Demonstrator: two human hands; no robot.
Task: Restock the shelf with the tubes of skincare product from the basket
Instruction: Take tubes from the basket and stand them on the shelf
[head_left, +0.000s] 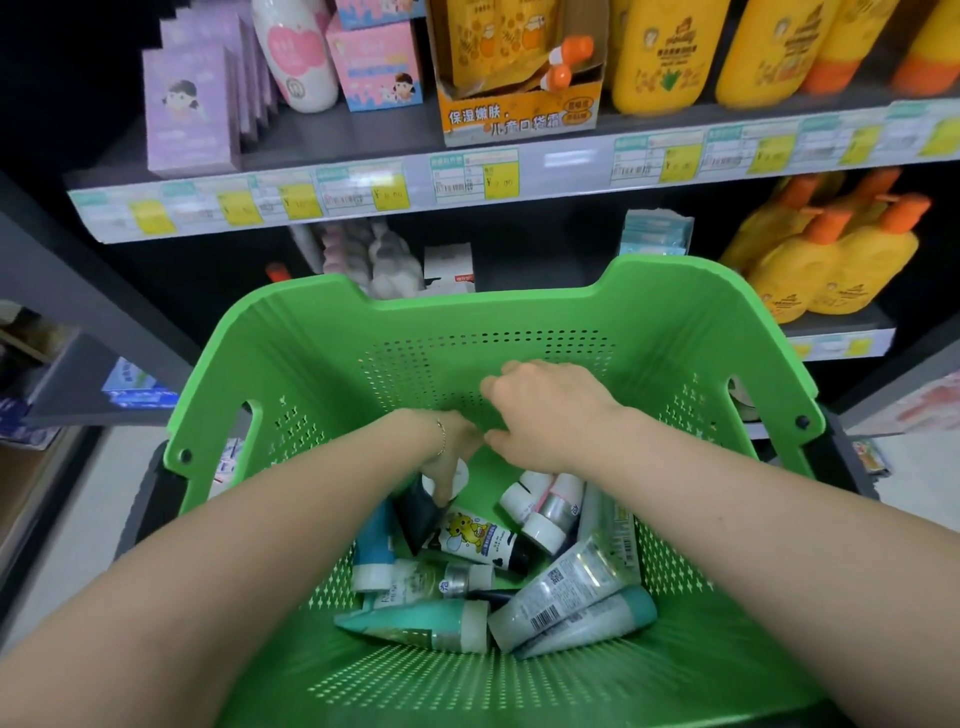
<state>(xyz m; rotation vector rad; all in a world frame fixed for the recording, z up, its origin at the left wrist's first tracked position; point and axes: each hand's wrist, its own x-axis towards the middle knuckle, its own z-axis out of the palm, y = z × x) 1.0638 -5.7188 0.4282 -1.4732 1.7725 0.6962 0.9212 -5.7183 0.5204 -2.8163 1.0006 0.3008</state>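
Here, in a shop aisle, right in front of a grey shelf (363, 140). Up on its top board: purple boxes (187, 109), a pink and white bottle (298, 57), an orange box (519, 117), and big yellow bottles (660, 57) toward the right end. Along its front edge, price tags (501, 179) in white and yellow. On the lower board, at the right end, orange-topped pump bottles (831, 260). Down low at the left, pale floor (78, 519).

Between the two arms, a green basket (701, 322) with little holes in its walls. At the bottom of it, a heap of tubes (550, 597), lying every which way. Left hand (449, 465) deep in near the middle, fingers (441, 491) wrapped round a dark tube (418, 514) with a white cap. Right hand (545, 410) higher, nearer the far wall, fingers bent down with tips hidden; cannot tell if holding anything.
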